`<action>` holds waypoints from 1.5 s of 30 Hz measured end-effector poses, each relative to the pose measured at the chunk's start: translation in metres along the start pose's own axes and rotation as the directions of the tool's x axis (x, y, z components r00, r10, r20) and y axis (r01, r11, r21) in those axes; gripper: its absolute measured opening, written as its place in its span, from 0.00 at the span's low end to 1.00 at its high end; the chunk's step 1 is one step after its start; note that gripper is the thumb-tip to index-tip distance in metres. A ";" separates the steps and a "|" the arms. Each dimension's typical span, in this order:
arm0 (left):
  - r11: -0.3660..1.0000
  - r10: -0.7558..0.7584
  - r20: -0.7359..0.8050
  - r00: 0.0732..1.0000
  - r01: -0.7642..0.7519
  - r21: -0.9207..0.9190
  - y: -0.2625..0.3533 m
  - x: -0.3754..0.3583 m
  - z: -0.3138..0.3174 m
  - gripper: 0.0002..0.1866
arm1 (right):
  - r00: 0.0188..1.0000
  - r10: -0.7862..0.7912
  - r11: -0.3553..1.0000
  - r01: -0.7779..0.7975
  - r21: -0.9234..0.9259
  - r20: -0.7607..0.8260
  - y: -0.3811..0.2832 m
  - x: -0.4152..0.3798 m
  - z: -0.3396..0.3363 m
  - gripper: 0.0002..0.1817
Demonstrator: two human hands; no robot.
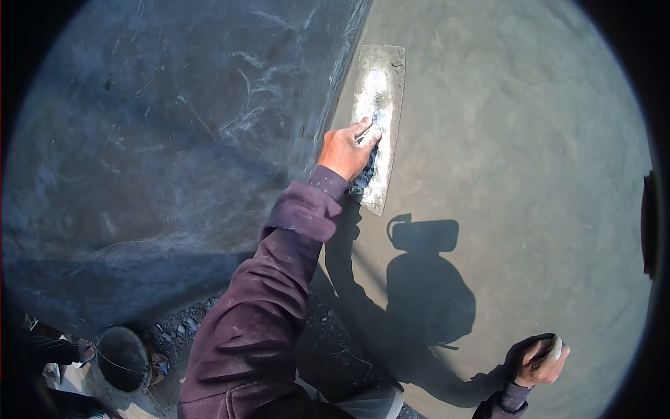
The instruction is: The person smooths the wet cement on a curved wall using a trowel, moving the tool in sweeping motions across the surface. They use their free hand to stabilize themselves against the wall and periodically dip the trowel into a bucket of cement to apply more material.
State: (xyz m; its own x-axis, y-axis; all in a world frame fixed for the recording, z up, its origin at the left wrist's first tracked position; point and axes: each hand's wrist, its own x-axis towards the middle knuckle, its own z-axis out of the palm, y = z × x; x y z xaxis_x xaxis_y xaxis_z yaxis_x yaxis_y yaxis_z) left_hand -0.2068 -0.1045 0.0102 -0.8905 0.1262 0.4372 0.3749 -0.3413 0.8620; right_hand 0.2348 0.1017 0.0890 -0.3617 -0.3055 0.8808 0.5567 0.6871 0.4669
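Note:
My left hand (347, 149) is closed on the handle of a long steel plastering trowel (375, 87). The trowel's blade lies along the smooth grey plaster (516, 153), close beside the edge where the darker face begins. White smears and wet cement cover the back of the blade. Lower right, my right hand (546, 361) is curled closed near the plaster, its thumb whitened. What it holds, if anything, is hidden by the fingers.
A dark, scratched face (174, 133) fills the left side. Down at the lower left, a black bucket (123, 358) stands on the ground near a person's foot (85, 351). Rubble (183, 328) lies beside it. My shadow (429, 293) falls across the plaster.

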 end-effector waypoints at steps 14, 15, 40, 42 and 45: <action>0.676 0.432 0.160 0.887 -0.437 0.593 0.147 0.081 0.015 0.22 | 0.997 0.065 0.997 -0.066 0.027 0.032 0.006 -0.015 0.003 0.13; 0.687 0.438 0.152 0.886 -0.439 0.578 0.154 0.085 0.017 0.21 | 0.997 0.058 0.998 -0.059 0.025 0.043 0.008 -0.016 0.002 0.13; 0.924 0.063 -0.125 0.990 -0.010 0.382 -0.029 -0.144 -0.019 0.20 | 1.000 0.021 0.986 -0.018 0.169 -0.021 0.011 -0.016 0.014 0.13; 0.957 0.036 -0.099 0.994 -0.005 0.291 -0.042 -0.122 -0.009 0.19 | 1.000 0.028 0.981 -0.026 0.192 -0.007 0.011 -0.016 0.011 0.13; 0.960 -0.099 -0.109 0.989 0.124 0.251 -0.066 -0.145 0.014 0.19 | 1.000 0.031 0.979 -0.029 0.201 -0.005 0.010 -0.015 0.011 0.15</action>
State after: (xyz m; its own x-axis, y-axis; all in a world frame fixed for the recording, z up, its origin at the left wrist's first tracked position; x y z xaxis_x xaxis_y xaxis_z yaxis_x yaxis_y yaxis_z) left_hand -0.0989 -0.0872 -0.1064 -0.9460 0.0569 0.3192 0.3146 -0.0779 0.9460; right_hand 0.2374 0.1204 0.0800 -0.3411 -0.2873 0.8950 0.4053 0.8142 0.4158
